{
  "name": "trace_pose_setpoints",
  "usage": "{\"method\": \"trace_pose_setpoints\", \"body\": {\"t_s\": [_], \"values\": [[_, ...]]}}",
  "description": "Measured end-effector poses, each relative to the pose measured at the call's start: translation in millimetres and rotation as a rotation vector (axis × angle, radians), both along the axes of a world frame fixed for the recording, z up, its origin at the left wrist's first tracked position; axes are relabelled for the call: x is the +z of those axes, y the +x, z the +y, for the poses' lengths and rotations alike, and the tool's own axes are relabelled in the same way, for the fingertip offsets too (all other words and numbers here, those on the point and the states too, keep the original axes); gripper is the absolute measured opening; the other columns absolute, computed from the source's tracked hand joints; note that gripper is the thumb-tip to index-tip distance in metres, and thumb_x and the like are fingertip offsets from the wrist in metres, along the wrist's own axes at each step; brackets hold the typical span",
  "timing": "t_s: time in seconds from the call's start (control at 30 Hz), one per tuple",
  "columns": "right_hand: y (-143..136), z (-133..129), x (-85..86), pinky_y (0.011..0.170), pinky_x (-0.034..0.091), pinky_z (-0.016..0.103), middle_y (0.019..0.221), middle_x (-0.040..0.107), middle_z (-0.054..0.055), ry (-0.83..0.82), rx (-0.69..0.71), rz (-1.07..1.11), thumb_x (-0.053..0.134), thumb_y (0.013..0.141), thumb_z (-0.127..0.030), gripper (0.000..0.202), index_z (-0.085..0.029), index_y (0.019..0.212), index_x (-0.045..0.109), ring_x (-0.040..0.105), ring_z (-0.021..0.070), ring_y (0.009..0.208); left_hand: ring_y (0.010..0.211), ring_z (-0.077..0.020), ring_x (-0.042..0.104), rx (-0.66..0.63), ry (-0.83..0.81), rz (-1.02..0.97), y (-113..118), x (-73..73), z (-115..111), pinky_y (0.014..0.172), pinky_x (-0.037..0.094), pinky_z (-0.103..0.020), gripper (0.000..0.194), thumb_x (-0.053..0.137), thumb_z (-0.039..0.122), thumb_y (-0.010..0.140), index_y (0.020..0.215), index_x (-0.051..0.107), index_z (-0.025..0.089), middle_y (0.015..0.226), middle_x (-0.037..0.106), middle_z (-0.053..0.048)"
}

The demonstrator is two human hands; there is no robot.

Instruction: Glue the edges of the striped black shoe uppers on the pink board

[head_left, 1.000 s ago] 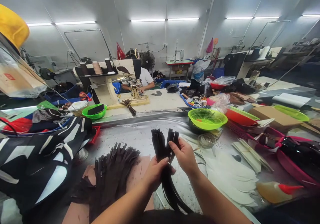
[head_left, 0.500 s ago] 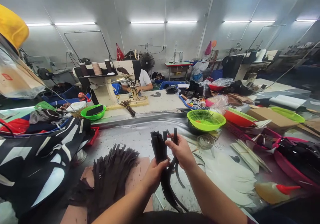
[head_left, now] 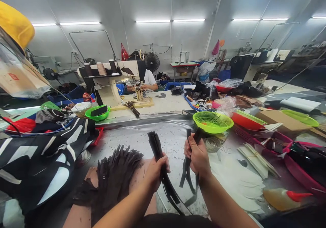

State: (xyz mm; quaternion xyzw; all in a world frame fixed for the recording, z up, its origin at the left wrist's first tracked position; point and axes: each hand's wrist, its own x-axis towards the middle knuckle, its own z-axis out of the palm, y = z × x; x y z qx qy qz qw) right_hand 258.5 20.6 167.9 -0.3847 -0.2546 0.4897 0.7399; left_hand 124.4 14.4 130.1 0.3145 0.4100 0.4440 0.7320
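Note:
My left hand is closed around a thick bundle of black strips, whose ends fan out above the fist and hang curved below it. To the right, my right hand grips a few separate black strips that dangle under the fingers. The two hands are apart, above the silver-grey table surface. A large pile of dark strips lies left of my left hand on pinkish sheets. White flat pieces are spread right of my right forearm.
A yellow-green basket stands beyond my right hand. A sewing machine stands ahead, with a person in white behind it. A red-capped bottle lies at right, near a magenta basket. Black-and-white cut pieces cover the left side.
My hands have moved apart. The right hand has shifted to the right with a few strips, away from the bundle in my left hand. The view has turned slightly left.

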Motion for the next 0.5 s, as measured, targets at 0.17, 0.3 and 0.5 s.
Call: {"method": "trace_pose_setpoints", "body": {"t_s": [0.17,0.3,0.5], "values": [[-9.4,12.8,-5.0,0.031,0.021,0.012,0.046,0.038,-0.013,0.029,-0.156,0.008,0.068,0.065,-0.050,0.041,-0.023,0.080,0.040,0.026,0.0020,0.032,0.037,-0.0030,0.036,-0.088,0.001,0.021,10.1,2.5,-5.1,0.039,0.026,-0.018,0.048,0.079,0.036,0.049,0.082,0.049,0.016,0.056,0.048,0.007],[17.1,11.7,13.1,0.032,0.022,0.014,0.047,0.036,-0.012,0.190,-0.447,-0.089,0.062,0.073,-0.047,0.035,-0.023,0.077,0.037,0.027,0.0029,0.033,0.037,-0.0026,0.038,-0.014,0.096,0.088,2.9,7.5,0.5,0.039,0.028,-0.017,0.052,0.077,0.035,0.053,0.092,0.048,0.018,0.059,0.049,0.008],[108.5,-42.2,35.0,0.043,0.033,0.020,0.058,0.043,-0.008,0.179,-0.706,-0.762,0.070,0.067,-0.040,0.036,-0.020,0.091,0.053,0.038,0.0059,0.043,0.037,-0.0032,0.038,0.149,0.168,0.168,-35.0,14.1,16.5,0.040,0.030,-0.016,0.046,0.078,0.035,0.054,0.085,0.050,0.017,0.052,0.047,0.008]]}}
